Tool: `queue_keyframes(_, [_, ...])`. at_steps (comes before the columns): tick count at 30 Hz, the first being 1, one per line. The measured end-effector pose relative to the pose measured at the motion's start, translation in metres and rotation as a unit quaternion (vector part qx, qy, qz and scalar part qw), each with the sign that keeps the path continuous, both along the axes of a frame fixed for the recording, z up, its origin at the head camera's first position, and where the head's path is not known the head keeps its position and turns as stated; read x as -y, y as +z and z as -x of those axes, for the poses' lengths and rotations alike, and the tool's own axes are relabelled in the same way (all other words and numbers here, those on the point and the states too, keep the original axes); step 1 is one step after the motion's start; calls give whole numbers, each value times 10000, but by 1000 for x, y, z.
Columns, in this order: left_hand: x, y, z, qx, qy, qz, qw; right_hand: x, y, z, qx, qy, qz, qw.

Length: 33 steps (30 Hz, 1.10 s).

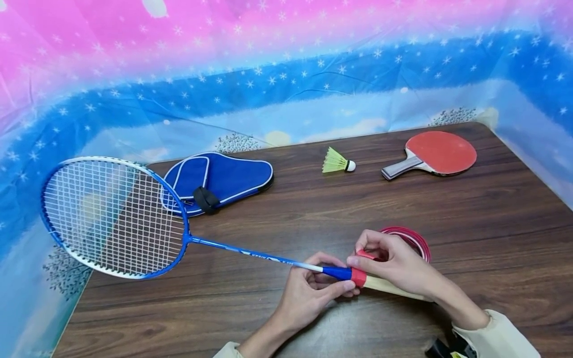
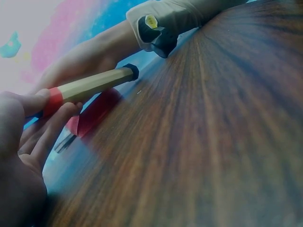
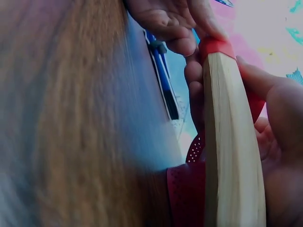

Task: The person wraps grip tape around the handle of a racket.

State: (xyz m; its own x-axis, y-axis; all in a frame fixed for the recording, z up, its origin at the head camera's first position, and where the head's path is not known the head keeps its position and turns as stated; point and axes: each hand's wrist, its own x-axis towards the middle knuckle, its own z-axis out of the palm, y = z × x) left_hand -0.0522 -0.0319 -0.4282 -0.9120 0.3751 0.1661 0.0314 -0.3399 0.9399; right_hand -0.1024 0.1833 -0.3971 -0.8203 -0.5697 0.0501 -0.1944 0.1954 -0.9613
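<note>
A blue and white badminton racket (image 1: 259, 256) is held sideways above the table, its strung head to the left. My left hand (image 1: 313, 286) grips it near the blue cone, thumb on a red band (image 1: 358, 277) wrapped round the top of the handle. Below that band the handle (image 3: 232, 137) is bare pale wood, with a dark end cap (image 2: 131, 72) in the left wrist view. My right hand (image 1: 398, 261) pinches a red strip (image 1: 368, 254) beside the band. Behind this hand lies a loop of red perforated grip tape (image 1: 414, 236), partly hidden.
A blue racket case (image 1: 237, 174) with white piping lies at the back left, behind the racket head. A yellow shuttlecock (image 1: 336, 161) and a red table tennis bat (image 1: 443, 151) lie toward the back of the wooden table (image 1: 179, 318). A patterned cloth (image 1: 286, 74) hangs behind.
</note>
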Motion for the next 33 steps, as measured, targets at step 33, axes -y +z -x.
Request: queue_keyframes(33, [1, 3, -1, -165, 404, 794, 9959, -6, 8, 0, -614, -187, -318, 9974])
